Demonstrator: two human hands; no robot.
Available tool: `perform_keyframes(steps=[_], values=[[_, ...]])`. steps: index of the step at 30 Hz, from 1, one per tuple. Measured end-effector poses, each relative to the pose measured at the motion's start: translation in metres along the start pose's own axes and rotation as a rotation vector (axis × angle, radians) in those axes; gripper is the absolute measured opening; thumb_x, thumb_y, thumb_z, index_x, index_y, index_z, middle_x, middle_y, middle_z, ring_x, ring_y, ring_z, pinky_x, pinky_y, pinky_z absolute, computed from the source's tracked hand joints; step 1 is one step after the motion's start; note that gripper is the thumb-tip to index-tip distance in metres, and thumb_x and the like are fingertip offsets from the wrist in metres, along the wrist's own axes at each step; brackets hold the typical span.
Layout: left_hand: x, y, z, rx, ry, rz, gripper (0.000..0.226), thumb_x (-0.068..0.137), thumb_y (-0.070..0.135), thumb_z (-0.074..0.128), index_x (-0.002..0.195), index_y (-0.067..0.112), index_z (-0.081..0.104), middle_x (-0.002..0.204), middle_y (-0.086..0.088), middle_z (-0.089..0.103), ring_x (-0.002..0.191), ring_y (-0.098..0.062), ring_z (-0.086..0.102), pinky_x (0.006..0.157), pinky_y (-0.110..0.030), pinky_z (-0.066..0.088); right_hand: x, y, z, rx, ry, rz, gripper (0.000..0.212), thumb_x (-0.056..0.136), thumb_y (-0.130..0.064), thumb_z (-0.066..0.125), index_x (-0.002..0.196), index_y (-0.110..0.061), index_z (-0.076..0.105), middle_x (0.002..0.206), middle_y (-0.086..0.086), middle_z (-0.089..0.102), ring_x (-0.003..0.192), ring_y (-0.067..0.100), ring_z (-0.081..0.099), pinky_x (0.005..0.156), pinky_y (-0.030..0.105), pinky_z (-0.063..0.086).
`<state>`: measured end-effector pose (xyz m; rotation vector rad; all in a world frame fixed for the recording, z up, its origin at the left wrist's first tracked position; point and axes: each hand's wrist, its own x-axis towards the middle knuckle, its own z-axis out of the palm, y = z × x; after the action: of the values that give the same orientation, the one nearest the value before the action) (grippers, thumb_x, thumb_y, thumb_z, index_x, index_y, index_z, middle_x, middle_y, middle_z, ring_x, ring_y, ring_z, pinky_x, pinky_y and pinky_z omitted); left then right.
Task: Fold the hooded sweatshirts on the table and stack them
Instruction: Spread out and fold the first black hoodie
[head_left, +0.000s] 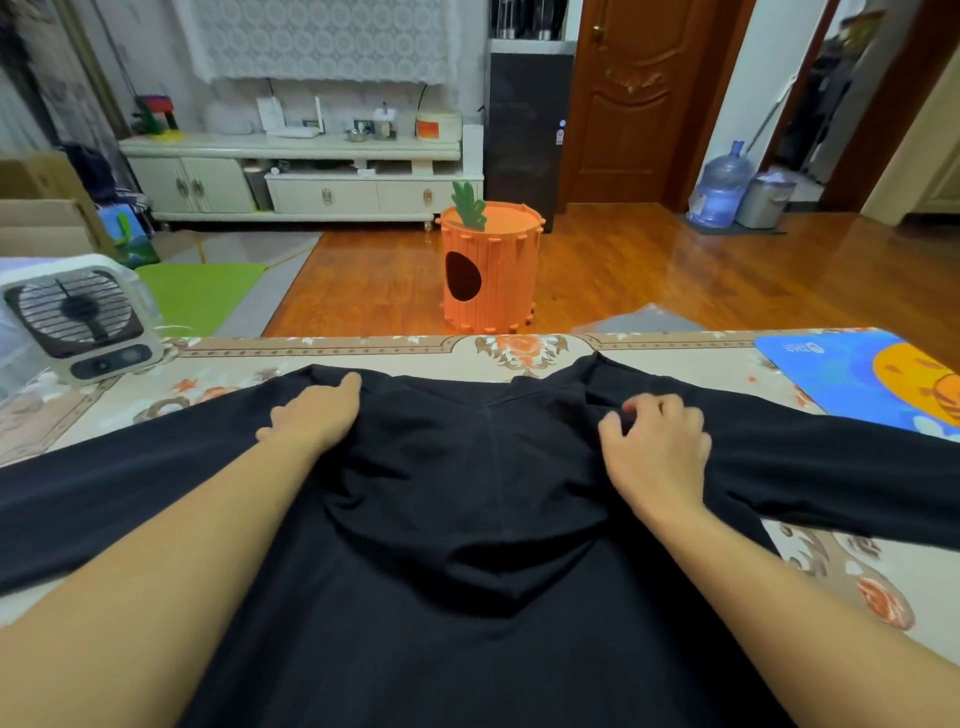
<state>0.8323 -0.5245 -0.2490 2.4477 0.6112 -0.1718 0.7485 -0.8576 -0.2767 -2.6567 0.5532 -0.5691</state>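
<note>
our left hand (317, 413) lies flat, fingers straight, on the black hooded sweatshirt (467, 519); our right hand (657, 447) pinches its cloth with curled fingers. the sweatshirt lies spread across the floral desk (649, 345), sleeves stretching left and right, hood folded toward us.

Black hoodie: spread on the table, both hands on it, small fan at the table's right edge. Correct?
Not quite. The head view shows the fan at the table's left edge; the rest holds: black hoodie spread, left hand and right hand on it.
</note>
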Motion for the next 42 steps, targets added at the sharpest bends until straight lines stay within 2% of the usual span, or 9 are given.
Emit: perform_keyframes(steps=[3,6,10,16,21,26,30,35,42], values=[[0.015,0.016,0.007,-0.225,-0.188,0.017,0.091,0.079,0.075,0.042,0.142,0.011,0.055,0.147,-0.009,0.053,0.136,-0.035,0.046,0.116,-0.047,0.033,0.048,-0.031,0.001,0.024,-0.208,0.051,0.049,0.100,-0.044,0.039,0.143,-0.021,0.045,0.132,0.008,0.060,0.126,0.034,0.045,0.104,0.049,0.032],[0.030,0.028,0.013,-0.296,-0.205,0.075,0.042,0.092,0.031,0.064,0.120,0.000,0.064,0.116,-0.014,0.069,0.103,-0.033,0.065,0.088,-0.042,0.056,0.085,-0.051,0.020,0.070,-0.493,0.090,0.057,0.099,-0.038,0.047,0.154,-0.031,0.030,0.144,0.007,0.052,0.130,0.034,0.047,0.109,0.049,0.033],[0.054,0.042,0.012,-0.391,0.077,0.205,0.014,0.094,0.016,0.061,0.087,0.004,0.063,0.090,-0.010,0.064,0.087,-0.030,0.060,0.066,-0.036,0.047,0.118,-0.066,0.041,0.324,-0.263,0.076,0.025,0.099,-0.014,0.054,0.110,-0.029,0.071,0.121,0.000,0.067,0.095,0.021,0.056,0.073,0.030,0.047],[0.055,0.031,0.033,0.158,0.310,0.315,0.028,0.102,0.028,0.048,0.121,0.008,0.054,0.131,-0.019,0.054,0.116,-0.038,0.052,0.095,-0.049,0.043,0.110,-0.063,0.066,-0.055,-0.265,-0.126,0.027,0.101,-0.023,0.048,0.122,-0.023,0.066,0.123,0.006,0.065,0.108,0.029,0.056,0.084,0.038,0.047],[-0.018,0.046,0.058,0.325,0.389,0.928,0.055,0.098,0.045,0.042,0.146,0.019,0.050,0.155,-0.016,0.041,0.143,-0.038,0.034,0.116,-0.052,0.029,0.054,-0.079,0.051,-0.160,0.174,-0.606,0.037,0.096,-0.026,0.049,0.131,-0.015,0.058,0.138,0.014,0.053,0.125,0.038,0.045,0.105,0.051,0.037],[-0.082,-0.001,0.090,0.305,-0.051,0.758,0.074,0.096,0.068,0.009,0.161,0.035,0.000,0.170,0.003,0.004,0.156,-0.018,0.001,0.126,-0.043,0.005,0.008,-0.042,0.053,-0.272,-0.528,-0.474,0.068,0.100,-0.064,0.013,0.160,-0.035,0.000,0.168,-0.001,-0.006,0.154,0.025,-0.008,0.125,0.045,-0.004],[-0.076,-0.028,0.058,-0.179,-0.041,0.639,0.054,0.105,0.044,0.035,0.156,0.026,0.031,0.160,0.012,0.031,0.145,-0.001,0.027,0.114,-0.017,0.016,0.014,-0.021,0.043,-0.074,-0.478,-0.535,0.062,0.102,-0.056,0.033,0.158,-0.032,0.024,0.166,0.000,0.017,0.153,0.022,0.009,0.125,0.042,0.010],[-0.078,-0.065,0.062,0.366,-0.017,0.821,0.068,0.100,0.064,0.024,0.158,0.029,0.029,0.165,0.009,0.023,0.154,-0.011,0.012,0.124,-0.026,0.008,-0.040,-0.038,-0.005,0.220,-0.428,-0.740,0.025,0.091,-0.054,0.053,0.098,-0.031,0.062,0.095,-0.016,0.055,0.093,0.006,0.046,0.088,0.028,0.043],[-0.077,-0.065,0.063,0.428,0.017,0.841,0.079,0.093,0.071,0.012,0.160,0.031,0.021,0.166,0.008,0.022,0.155,-0.014,0.011,0.126,-0.036,0.012,-0.096,-0.017,-0.032,0.254,-0.287,-0.616,0.017,0.087,-0.040,0.065,0.091,-0.028,0.054,0.091,-0.015,0.046,0.088,0.007,0.047,0.076,0.020,0.041]])
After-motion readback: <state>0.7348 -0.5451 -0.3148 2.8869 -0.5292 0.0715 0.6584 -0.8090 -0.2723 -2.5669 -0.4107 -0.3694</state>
